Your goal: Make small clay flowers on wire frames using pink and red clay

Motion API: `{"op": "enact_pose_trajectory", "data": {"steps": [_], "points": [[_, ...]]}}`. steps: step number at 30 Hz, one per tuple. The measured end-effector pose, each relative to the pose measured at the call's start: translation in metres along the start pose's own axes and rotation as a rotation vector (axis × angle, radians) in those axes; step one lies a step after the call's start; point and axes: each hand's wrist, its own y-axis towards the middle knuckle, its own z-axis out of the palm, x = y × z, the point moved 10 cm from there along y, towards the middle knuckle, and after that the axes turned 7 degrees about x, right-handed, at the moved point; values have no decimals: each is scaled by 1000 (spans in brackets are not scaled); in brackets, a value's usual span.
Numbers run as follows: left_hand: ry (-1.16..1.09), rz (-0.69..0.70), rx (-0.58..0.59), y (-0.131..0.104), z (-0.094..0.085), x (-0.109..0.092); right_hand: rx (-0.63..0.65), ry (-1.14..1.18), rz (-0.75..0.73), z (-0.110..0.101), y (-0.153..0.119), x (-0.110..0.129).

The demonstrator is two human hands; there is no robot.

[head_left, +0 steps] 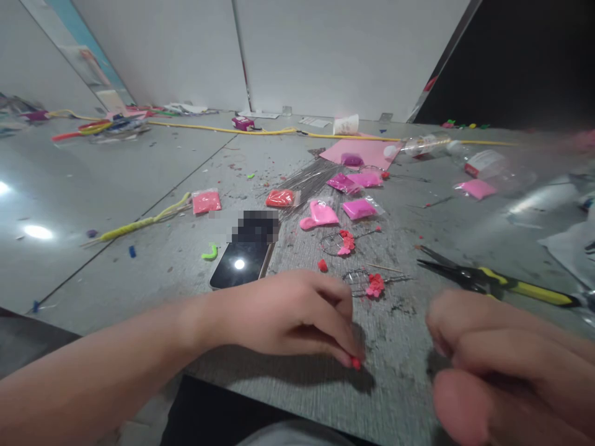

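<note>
My left hand (297, 316) reaches in from the left, and its fingertips pinch a small red clay piece (356, 363) just above the grey board. On the right, my right hand (502, 365) has its fingers curled; whatever they hold, if anything, is hidden. Beyond my left hand lie a red clay lump (322, 265) and a wire form with red clay petals (375, 285). Behind these, another wire form carries red and pink petals (346, 241). A thin wooden stick (385, 267) rests near them.
A phone (242, 260) lies beyond my left forearm. Pliers with yellow-black handles (525, 288) are beyond my right hand. Farther back are pink clay (320, 214), a red clay packet (281, 198), loose wires (309, 179), a pink sheet (372, 145) and a plastic bottle (425, 144).
</note>
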Motion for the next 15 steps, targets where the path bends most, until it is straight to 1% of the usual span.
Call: {"op": "enact_pose_trajectory", "data": {"steps": [1,2,3,5,7,8,10,13,15], "points": [[96,-33,30,-1,2,5,-2,-6,-16,-2,4,0],[179,-59,57,-2,5,11,11,-23,7,-3,8,-3],[248,-81,83,-3,7,15,26,-35,10,-2,12,-4],[361,-115,125,-4,12,23,17,-53,29,-3,16,-5],[449,-139,162,-5,15,29,-30,-49,31,-6,15,-3],[489,-147,177,-5,16,31,-1,-43,19,-3,14,-2],[555,-144,209,-5,15,31,-22,-48,36,-4,12,-3],[629,-156,213,-7,5,32,-83,-68,23,-10,10,-3],[674,-223,153,-9,-9,35,-68,-70,40,-8,11,-6]]}}
